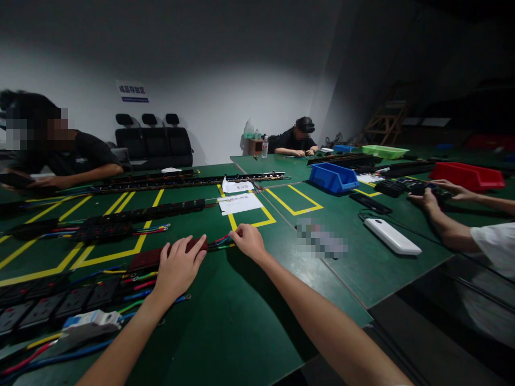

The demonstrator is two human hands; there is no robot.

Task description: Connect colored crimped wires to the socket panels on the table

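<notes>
My left hand (pixel 179 268) lies over a dark red block (pixel 147 260), which looks like a socket module; its fingers are spread on the top. Red, blue and green wires (pixel 220 243) come out of the block's right end. At their far ends my right hand (pixel 248 242) is closed in a pinch on them; the exact tips are hidden by the fingers. Close to my left forearm are black socket strips (pixel 64 303), a white-and-blue breaker (pixel 92 321) and loose coloured wires with ring terminals (pixel 187 297).
Several black strips with wires (pixel 104 228) lie on the green table (pixel 249 321), marked with yellow tape. Paper labels (pixel 240 203), a blue bin (pixel 333 178), a red bin (pixel 466 177) and a white power bank (pixel 392 236) are around. Co-workers sit left, behind and right.
</notes>
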